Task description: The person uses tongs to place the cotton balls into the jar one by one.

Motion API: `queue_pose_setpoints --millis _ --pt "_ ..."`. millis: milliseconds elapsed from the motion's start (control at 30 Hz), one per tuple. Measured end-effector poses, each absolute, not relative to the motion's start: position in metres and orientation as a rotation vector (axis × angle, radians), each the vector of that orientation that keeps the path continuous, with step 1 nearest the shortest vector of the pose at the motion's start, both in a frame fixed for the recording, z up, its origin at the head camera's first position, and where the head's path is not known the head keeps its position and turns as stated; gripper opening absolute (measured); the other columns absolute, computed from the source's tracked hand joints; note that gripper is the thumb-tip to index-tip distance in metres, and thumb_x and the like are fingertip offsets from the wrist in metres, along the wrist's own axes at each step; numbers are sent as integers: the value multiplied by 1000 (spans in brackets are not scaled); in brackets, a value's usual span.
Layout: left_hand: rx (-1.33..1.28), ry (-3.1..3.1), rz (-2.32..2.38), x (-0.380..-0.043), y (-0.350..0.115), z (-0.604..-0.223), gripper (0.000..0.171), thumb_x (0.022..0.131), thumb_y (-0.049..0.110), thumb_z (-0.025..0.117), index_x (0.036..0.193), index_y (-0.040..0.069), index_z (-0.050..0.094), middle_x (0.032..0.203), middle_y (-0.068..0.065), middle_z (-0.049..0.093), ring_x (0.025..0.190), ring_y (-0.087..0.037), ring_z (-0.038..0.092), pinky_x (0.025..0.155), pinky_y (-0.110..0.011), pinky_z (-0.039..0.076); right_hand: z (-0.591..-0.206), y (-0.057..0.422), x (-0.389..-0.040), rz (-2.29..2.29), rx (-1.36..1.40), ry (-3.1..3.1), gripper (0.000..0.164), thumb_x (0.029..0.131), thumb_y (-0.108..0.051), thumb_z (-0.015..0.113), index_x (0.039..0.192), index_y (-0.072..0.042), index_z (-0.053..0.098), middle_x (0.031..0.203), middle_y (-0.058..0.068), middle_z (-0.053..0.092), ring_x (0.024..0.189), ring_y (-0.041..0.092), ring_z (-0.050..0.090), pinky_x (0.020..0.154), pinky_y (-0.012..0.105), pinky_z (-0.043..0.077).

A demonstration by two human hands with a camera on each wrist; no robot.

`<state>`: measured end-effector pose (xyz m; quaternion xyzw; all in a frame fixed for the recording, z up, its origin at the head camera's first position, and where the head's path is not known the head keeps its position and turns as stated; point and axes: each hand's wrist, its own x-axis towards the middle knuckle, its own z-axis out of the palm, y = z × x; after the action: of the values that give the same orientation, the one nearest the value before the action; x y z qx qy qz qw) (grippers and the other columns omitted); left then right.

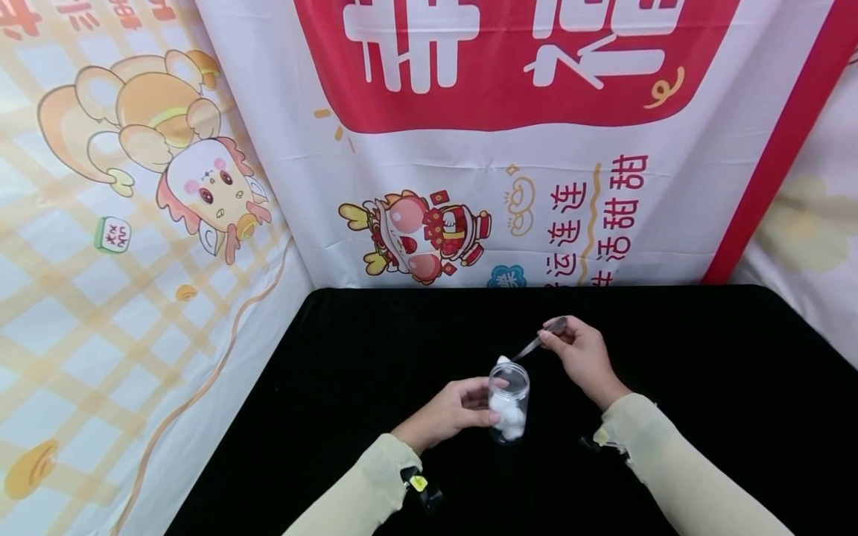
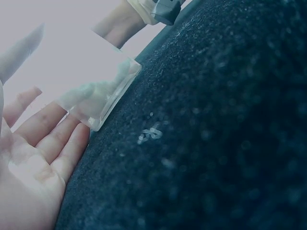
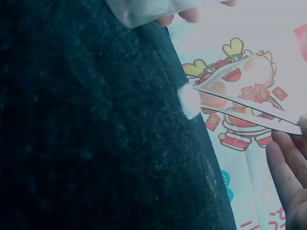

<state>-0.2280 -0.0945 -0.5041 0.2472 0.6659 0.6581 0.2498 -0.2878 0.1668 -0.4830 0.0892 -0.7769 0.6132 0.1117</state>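
My left hand (image 1: 452,408) grips a clear jar (image 1: 523,396) around its side, thumb in front and fingers behind. White cotton balls (image 1: 511,418) fill its lower part, and the mouth is uncovered. In my right hand (image 1: 585,357), metal tweezers (image 1: 538,342) are pinched between thumb and fingers. Their tips hold one cotton ball (image 3: 190,101), which in the head view overlaps the far side of the jar's rim. The right wrist view shows the tweezers' two arms on either side of that ball. Glare washes out the upper jar in the left wrist view.
Both hands work above a black cloth-covered table (image 1: 375,342). Behind its far edge hangs a white and red printed curtain (image 1: 281,149), and a checked cartoon curtain (image 1: 87,313) stands at the left. A small camera (image 1: 429,495) is strapped to the left wrist.
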Motion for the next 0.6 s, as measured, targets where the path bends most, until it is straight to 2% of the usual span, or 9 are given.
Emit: queue_pose_setpoints --millis 167,300,500,600 --pt "661 1804 1800 -227 -94 -503 45 92 9 66 136 11 55 129 -5 57 114 -20 58 95 -35 48 -484 166 -287 1680 315 -2364 18 89 -16 72 101 -4 66 94 11 69 82 13 65 69 22 54" --pt "653 1794 1803 -228 -93 -503 45 93 6 65 137 10 54 128 -4 58 114 -19 58 94 -35 49 -485 163 -284 1667 381 -2395 19 89 -21 73 102 -8 67 94 7 70 82 16 64 67 23 52" --pt "654 1788 1805 -230 -93 -502 45 92 3 64 136 6 54 129 -5 56 115 -21 58 95 -36 48 -486 160 -280 1785 455 -2392 18 94 -16 67 105 -1 66 96 8 71 90 21 68 76 27 55" --pt "655 1804 1803 -228 -93 -502 45 92 4 65 136 8 55 131 -4 56 116 -21 57 95 -35 48 -485 160 -281 1686 445 -2495 18 91 -16 70 104 -4 67 95 5 70 88 21 66 76 31 55"
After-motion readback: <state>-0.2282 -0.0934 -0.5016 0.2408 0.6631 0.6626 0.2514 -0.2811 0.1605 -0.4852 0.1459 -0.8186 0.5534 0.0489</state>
